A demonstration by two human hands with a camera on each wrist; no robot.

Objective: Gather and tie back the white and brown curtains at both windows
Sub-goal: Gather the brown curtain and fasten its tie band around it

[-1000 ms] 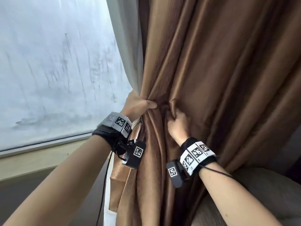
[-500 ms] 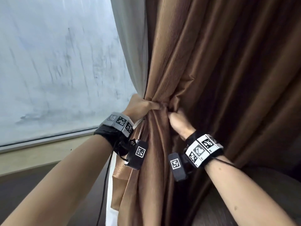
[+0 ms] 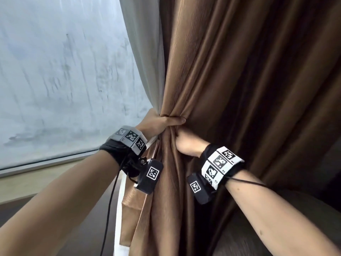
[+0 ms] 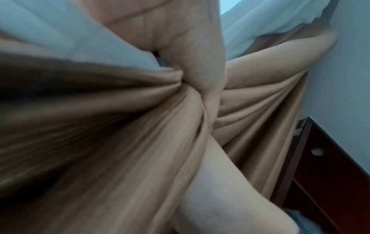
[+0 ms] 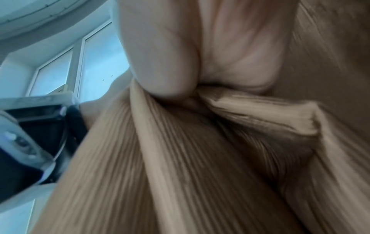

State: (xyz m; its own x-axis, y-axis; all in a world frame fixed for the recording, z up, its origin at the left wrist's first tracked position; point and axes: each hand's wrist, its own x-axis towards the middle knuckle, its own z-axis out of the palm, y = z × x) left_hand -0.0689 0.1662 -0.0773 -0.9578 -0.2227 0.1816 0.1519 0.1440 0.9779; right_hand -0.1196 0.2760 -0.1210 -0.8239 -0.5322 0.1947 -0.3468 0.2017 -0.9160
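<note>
A brown curtain (image 3: 221,74) hangs right of the window, with a white curtain (image 3: 142,52) along its left edge. My left hand (image 3: 162,122) grips both curtains where they bunch, thumb across the front folds. Just below and to the right, my right hand (image 3: 186,143) clutches folds of the brown curtain, its fingers buried in the cloth. In the left wrist view my left hand (image 4: 202,66) squeezes the brown curtain (image 4: 120,134) beside white fabric (image 4: 70,34). In the right wrist view my right hand (image 5: 180,63) pinches ribbed brown curtain (image 5: 160,158).
The frosted window pane (image 3: 60,80) fills the left, with a sill (image 3: 46,174) beneath it. A grey upholstered seat (image 3: 258,228) sits low on the right. Dark wooden shelving (image 4: 330,174) stands beside the wall in the left wrist view.
My right hand has slid left and up along the brown curtain, pulling more folds toward the left hand, and now sits directly beneath it. The bundle looks tighter.
</note>
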